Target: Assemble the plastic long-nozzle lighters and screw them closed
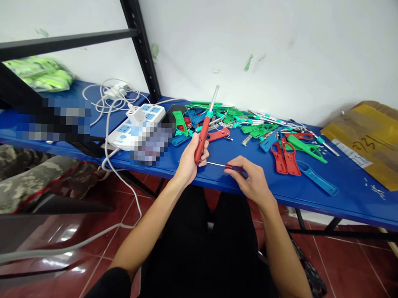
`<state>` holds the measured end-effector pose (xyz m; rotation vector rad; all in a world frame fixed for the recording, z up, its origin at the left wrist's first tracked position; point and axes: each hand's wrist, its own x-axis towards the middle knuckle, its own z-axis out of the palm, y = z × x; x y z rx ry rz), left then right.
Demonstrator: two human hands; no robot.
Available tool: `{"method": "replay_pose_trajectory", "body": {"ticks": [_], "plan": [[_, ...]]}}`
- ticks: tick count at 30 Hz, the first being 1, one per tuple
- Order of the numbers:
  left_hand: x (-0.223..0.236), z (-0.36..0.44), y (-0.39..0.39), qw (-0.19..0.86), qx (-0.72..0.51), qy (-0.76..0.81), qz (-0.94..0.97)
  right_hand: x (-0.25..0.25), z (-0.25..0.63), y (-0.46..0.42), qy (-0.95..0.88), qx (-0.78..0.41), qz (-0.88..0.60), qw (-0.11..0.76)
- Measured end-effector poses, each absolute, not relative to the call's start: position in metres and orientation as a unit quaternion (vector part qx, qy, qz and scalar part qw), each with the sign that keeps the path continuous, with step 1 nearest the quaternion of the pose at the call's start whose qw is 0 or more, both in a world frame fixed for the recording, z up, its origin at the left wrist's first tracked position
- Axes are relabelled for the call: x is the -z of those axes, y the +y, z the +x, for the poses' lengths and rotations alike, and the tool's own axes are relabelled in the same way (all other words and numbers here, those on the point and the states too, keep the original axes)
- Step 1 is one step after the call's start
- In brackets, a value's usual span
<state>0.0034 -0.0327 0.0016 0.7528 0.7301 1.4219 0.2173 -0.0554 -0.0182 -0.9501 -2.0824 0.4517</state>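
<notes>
My left hand point(189, 161) is wrapped round a red long-necked lighter point(203, 136), its silver tube pointing up and away from me. In my right hand point(250, 177) is a screwdriver point(233, 167) with a dark red handle, gripped between thumb and fingers. The thin metal shaft reaches left to the lower end of the lighter; whether its tip sits in a screw I cannot tell. Behind my hands lies a heap of green, blue and red lighter parts point(231, 117) with metal tubes. Red handle shells point(286, 159) and a blue shell point(319, 178) lie right of my right hand.
A white power strip point(137, 124) with a plugged-in charger and loose cables stands at the left. A black shelf post point(141, 41) rises behind it. At the right lies a taped brown package point(370, 143). A person's camouflage-clad leg point(29, 176) is beneath the blue table point(217, 180) at left.
</notes>
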Motion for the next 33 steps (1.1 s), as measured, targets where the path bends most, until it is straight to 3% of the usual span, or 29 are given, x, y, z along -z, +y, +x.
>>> {"method": "replay_pose_trajectory", "body": {"ticks": [7,15,21,28,33], "plan": [[-0.0013,0.0037,-0.0320,0.630,-0.633,0.322,0.315,0.0169,0.2155,-0.0522,-0.848,-0.110,-0.442,0.272],[-0.0012,0.0050,-0.0327,0.624,-0.638,0.322,0.315,0.0206,0.2141,-0.0519,-0.826,-0.187,-0.365,0.387],[-0.0007,0.0052,-0.0332,0.620,-0.636,0.323,0.326,0.0155,0.2147,-0.0549,-0.838,-0.156,-0.416,0.318],[-0.0026,0.0045,-0.0321,0.619,-0.636,0.331,0.321,0.0198,0.2150,-0.0531,-0.836,-0.197,-0.363,0.360],[0.0015,0.0057,-0.0326,0.615,-0.632,0.322,0.345,0.0145,0.2139,-0.0559,-0.858,-0.111,-0.386,0.320]]}}
